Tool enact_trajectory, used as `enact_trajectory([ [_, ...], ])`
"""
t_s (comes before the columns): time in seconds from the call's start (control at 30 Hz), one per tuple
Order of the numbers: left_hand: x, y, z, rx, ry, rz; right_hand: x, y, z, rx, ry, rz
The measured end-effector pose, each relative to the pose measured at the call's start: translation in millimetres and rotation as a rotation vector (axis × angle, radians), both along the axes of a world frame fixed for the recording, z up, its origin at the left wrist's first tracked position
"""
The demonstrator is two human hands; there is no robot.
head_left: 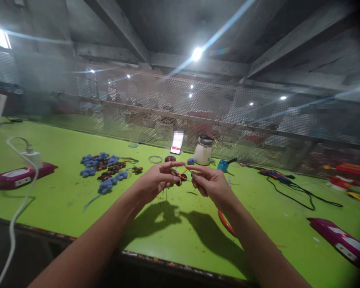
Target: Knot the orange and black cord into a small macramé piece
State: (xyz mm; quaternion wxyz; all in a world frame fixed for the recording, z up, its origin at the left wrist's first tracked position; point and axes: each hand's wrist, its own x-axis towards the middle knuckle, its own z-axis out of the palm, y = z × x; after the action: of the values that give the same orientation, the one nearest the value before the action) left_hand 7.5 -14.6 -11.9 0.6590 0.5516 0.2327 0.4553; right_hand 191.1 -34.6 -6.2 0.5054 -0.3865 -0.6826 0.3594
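Green tabletop [87,224] fronts one perforated screen [156,104]. Left to right: one purple power strip [21,176] lies flat; the left hand [156,178] pinches one black-and-orange crocheted piece [180,178] between both hands, long axis roughly crosswise; one jar [203,153] stands behind; the right hand [211,182] is curled at one orange strand [184,170], its grip unclear; a second power strip [340,240] slants.

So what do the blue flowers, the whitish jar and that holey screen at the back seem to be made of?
Blue flowers: probably yarn, soft and matte, given the puffy petals and trailing strand.
Whitish jar: smooth, perhaps ceramic or glass; its pale body leaves that open.
Holey screen: likely sheet metal, dull grey, with rows of small holes.
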Motion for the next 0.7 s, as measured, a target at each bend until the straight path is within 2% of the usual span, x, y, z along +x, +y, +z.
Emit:
enact_trajectory([
  [0.37,4.0,-7.7,6.9,0.159,0.118,0.167,2.4,-0.8,0.2,-0.137,0.078,0.109],
  [0.7,4.0,-11.4,9.5,0.276,0.149,0.154,6.9,-0.4,0.9,-0.276,0.077,0.16],
])
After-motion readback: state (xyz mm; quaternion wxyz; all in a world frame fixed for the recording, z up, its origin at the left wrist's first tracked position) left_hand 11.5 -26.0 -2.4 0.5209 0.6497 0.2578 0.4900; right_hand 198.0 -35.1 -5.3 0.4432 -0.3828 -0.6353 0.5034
